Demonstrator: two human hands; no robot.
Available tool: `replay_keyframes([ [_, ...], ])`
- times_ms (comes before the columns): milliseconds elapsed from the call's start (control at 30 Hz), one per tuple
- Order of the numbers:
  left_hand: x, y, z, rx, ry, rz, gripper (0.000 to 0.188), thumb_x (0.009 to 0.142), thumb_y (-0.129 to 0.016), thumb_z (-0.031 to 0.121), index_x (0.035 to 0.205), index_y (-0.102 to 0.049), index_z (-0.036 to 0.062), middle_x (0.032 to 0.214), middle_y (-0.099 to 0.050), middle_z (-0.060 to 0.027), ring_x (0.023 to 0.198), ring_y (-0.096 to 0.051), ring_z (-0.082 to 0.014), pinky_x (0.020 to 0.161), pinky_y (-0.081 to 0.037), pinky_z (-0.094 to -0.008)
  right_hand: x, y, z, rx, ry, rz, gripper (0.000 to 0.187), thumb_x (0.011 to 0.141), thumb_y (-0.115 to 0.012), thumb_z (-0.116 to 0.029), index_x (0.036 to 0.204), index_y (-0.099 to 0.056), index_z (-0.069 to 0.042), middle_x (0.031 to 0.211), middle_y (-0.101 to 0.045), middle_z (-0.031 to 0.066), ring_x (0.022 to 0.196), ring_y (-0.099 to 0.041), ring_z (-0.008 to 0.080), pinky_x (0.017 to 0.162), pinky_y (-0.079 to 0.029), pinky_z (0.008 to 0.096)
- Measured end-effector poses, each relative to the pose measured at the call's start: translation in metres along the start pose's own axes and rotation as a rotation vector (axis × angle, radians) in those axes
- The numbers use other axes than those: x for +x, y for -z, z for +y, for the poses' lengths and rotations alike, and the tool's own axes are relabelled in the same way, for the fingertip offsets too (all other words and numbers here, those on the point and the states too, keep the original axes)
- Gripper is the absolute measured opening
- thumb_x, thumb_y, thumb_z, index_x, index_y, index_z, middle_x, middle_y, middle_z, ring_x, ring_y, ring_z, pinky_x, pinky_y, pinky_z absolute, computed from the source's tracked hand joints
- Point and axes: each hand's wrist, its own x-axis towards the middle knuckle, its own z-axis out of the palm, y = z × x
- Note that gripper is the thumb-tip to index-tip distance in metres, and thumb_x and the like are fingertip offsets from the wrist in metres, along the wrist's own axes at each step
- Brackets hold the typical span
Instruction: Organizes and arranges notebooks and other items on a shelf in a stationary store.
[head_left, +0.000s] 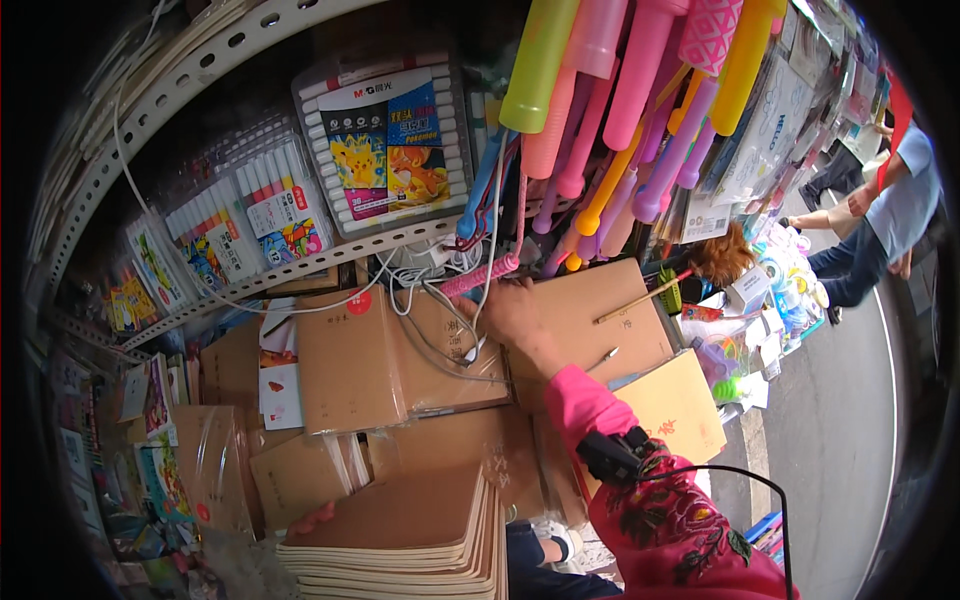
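Brown kraft-paper notebooks (400, 530) sat nearest, a thick stack at the bottom centre of the frame, spines running roughly left to right and the top cover tilted up toward the right. The left hand (313, 517) was under its left end, only fingertips poking out, so it looked like it was propping the stack up, but I couldn't tell how closed it was.

Above that, mid-frame, more brown wrapped packs (350, 370) lay flat on the table (690, 405), overlapping each other.

The right hand (512, 312), on a pink sleeve, was stretched well up and away from the stack, toward the centre of the frame. It was resting on the packs right where a tangle of white cords (440, 310) came down, just below a pink patterned jump-rope handle (482, 275). Fingers looked curled into the cords, though whether they actually gripped one I couldn't say. So the cords were right at the right hand and far from the left.

Further back, marker sets (385, 140) leaned on a perforated metal shelf (330, 255), and bright jump ropes (620, 90) hung at the top.
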Motion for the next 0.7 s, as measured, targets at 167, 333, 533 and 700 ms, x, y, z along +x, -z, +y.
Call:
replay_keyframes([
  [167, 0.004, -0.005, 0.005, 0.032, 0.005, 0.018, 0.048, 0.074, -0.069, 0.014, 0.116, -0.053, -0.0022, 0.113, -0.056, -0.0135, 0.103, -0.053, -0.0234, 0.096, -0.038, -0.0341, -0.007, -0.007, -0.001, 0.052, -0.004, 0.089, 0.061, 0.084, -0.049, -0.053, 0.109, -0.049, 0.003, 0.08, -0.065, 0.018, 0.086, -0.061, 0.0317, 0.089, -0.034, 0.0437],
  [333, 0.006, -0.01, 0.01, 0.058, 0.03, 0.033, 0.05, 0.073, -0.07, 0.014, 0.116, -0.053, -0.0021, 0.113, -0.056, -0.013, 0.103, -0.052, -0.023, 0.096, -0.038, -0.0336, -0.01, -0.002, 0.001, 0.158, -0.013, 0.121, 0.058, 0.083, -0.051, -0.051, 0.111, -0.052, 0.0, 0.089, -0.064, 0.0191, 0.097, -0.058, 0.0323, 0.093, -0.032, 0.0435],
  [533, -0.001, -0.009, 0.015, 0.083, 0.045, 0.052, 0.051, 0.072, -0.072, 0.014, 0.117, -0.052, -0.0019, 0.113, -0.056, -0.0125, 0.103, -0.052, -0.0225, 0.097, -0.037, -0.0331, -0.01, 0.002, -0.003, 0.186, -0.037, 0.093, 0.06, 0.083, -0.052, -0.049, 0.113, -0.051, 0.003, 0.097, -0.062, 0.0208, 0.099, -0.056, 0.0334, 0.096, -0.03, 0.043],
  [700, -0.011, -0.006, 0.014, 0.081, 0.031, 0.06, 0.053, 0.071, -0.073, 0.014, 0.117, -0.052, -0.0018, 0.113, -0.056, -0.012, 0.103, -0.052, -0.022, 0.097, -0.037, -0.0326, -0.007, 0.001, -0.005, 0.092, -0.076, 0.033, 0.055, 0.082, -0.051, -0.048, 0.105, -0.053, 0.002, 0.092, -0.064, 0.0187, 0.096, -0.057, 0.0316, 0.092, -0.032, 0.0416],
])
